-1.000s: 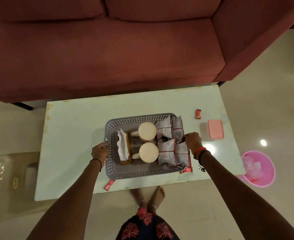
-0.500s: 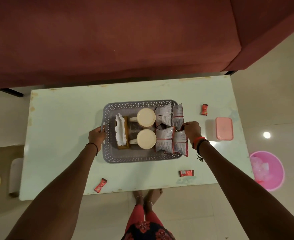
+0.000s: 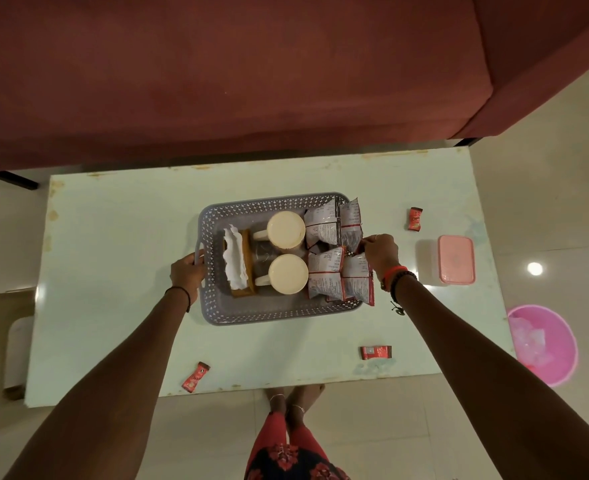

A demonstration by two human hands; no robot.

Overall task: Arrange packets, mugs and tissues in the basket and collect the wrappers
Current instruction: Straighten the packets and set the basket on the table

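A grey perforated basket sits mid-table. Inside it stand two cream mugs, a brown holder with white tissues on the left, and several silver-and-red snack packets on the right. My left hand grips the basket's left handle. My right hand grips the basket's right side, among the packets; the rim there is hidden. Three red wrappers lie loose on the table: one at the far right, one near the front right, one at the front left.
The pale table stands before a dark red sofa. A pink lidded box lies at the table's right end. A pink bin stands on the floor to the right. My feet are at the table's front edge.
The basket has slid away from the table's front edge toward the middle, both hands still on its sides. The front right wrapper, formerly under the basket's corner, now lies uncovered.
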